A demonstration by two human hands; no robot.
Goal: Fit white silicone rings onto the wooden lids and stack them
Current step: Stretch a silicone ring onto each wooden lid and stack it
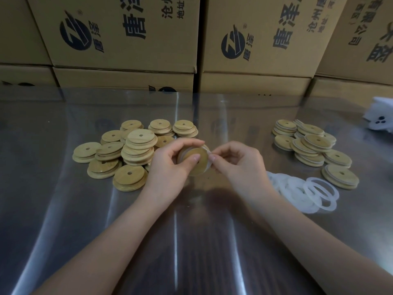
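Note:
My left hand (170, 162) grips a round wooden lid (200, 163) with a centre hole, held tilted above the table's middle. A white silicone ring (207, 149) lies around the lid's right rim, and my right hand (236, 160) pinches it there. Left of my hands lies a heap of bare wooden lids (127, 150). To the right sits a pile of lids with white rings (308, 143) fitted. A bunch of loose white rings (302, 191) lies on the table beside my right forearm.
The work surface is a shiny metal table (63, 199). Stacked cardboard boxes (127, 39) with printed logos wall off the far edge. A white object (380, 117) with dark dots sits at the far right.

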